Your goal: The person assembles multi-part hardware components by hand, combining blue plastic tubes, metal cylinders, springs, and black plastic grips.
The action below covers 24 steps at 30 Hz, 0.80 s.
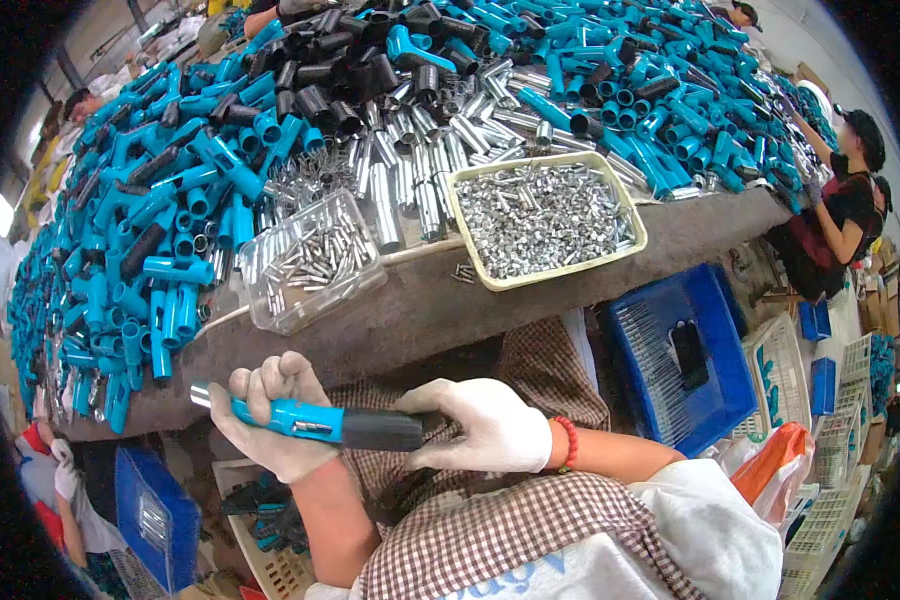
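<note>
Both my hands, in white gloves, hold a teal tubular tool handle point(332, 424) level in front of my apron. It has a slot in its side, a silver metal end on the left and a black sleeve on the right. My left hand point(280, 425) is wrapped round the teal part near the metal end, some fingers raised above it. Around the end of the black sleeve closes my right hand point(490, 422), which hides that tip. Just beyond the hands, on the table edge, stands a clear plastic box point(282, 318) of small metal pins.
A pale yellow tray point(510, 281) of small metal parts stands beside the box. Behind lie heaped teal handles point(160, 200), black sleeves point(340, 75) and silver tubes point(382, 205). A blue crate point(720, 412) sits at right, another blue crate point(182, 535) lower left. Co-workers point(850, 190) stand around.
</note>
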{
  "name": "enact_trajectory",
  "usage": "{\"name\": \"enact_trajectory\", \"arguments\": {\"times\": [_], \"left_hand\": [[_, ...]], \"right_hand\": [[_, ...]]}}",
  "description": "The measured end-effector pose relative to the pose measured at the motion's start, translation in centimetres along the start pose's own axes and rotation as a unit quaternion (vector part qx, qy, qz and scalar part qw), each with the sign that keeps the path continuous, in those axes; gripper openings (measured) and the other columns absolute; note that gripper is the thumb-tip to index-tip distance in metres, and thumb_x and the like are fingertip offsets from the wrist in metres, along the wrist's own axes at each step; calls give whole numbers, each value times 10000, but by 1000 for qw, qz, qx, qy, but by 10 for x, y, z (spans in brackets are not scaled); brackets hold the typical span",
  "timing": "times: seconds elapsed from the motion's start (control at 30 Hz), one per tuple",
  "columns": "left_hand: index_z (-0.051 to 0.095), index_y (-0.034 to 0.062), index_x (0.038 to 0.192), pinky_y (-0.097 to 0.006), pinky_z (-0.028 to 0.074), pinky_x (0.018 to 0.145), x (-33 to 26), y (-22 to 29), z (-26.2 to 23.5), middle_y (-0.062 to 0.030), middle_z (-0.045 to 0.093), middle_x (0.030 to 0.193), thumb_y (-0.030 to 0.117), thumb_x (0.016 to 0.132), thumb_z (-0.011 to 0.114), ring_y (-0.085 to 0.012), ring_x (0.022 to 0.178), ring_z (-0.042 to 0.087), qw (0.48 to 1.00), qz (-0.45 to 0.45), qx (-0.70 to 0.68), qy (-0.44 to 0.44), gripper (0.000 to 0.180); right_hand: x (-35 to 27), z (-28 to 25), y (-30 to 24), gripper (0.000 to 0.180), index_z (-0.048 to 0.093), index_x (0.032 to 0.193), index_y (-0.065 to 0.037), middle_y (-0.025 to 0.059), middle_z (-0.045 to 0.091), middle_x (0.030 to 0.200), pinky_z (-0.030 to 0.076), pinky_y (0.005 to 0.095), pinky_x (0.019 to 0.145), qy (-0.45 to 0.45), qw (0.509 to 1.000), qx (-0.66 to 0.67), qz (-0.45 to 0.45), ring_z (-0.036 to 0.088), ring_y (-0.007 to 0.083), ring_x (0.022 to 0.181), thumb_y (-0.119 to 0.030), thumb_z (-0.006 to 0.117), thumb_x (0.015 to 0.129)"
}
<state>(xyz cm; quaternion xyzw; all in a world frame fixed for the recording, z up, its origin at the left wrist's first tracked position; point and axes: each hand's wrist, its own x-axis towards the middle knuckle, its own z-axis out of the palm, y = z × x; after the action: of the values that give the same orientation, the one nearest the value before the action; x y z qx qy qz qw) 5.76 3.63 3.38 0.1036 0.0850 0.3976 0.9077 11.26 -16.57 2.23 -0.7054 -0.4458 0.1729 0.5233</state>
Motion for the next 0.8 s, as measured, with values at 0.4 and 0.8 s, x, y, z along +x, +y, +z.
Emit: {"name": "enact_trajectory", "arguments": {"times": [0.4,0.8], "left_hand": [[472,180,743,-244,350,556,-22,-28,18,73,269,515,535,948,511,-70,499,315,991,-43,52,115,412],[546,131,874,-253,284,450,-6,-13,6,58,302,605,477,967,512,-68,458,300,991,-56,38,113,359]], "right_hand": [[9,5,1,492,561,1148,-22,209,664,901,528,416,700,11,999,9,42,675,365,819,-342,741,820],[37,12,-6,491,599,1149,-15,177,685,942,539,354,765,-39,985,60,157,697,286,862,-325,758,803]]}}
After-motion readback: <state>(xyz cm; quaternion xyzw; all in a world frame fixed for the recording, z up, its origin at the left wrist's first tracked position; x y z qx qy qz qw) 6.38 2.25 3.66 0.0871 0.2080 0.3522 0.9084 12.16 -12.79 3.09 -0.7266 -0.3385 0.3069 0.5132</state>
